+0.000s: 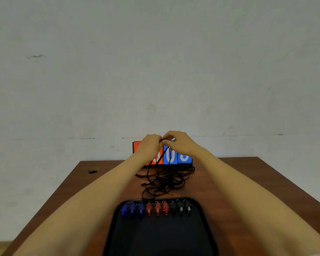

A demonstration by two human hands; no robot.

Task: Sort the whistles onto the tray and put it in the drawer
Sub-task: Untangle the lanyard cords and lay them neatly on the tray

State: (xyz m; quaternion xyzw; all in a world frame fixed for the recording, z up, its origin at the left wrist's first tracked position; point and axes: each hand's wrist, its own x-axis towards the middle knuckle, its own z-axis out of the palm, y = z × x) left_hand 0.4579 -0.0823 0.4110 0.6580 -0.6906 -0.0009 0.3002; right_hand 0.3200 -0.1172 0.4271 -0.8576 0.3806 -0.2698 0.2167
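Sorting looks done: whistles lined by colour at far edge of tray on desk. Grips closed, left hand and right hand pinching cord above tangle. Left to do: tray into drawer, unseen.

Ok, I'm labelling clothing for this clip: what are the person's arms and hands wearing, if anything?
Nothing that shows. The left forearm and right forearm are bare, with no sleeve clearly in view. The left hand and right hand are bare too: no gloves, and no watch, bracelet or ring is visible from this head view.
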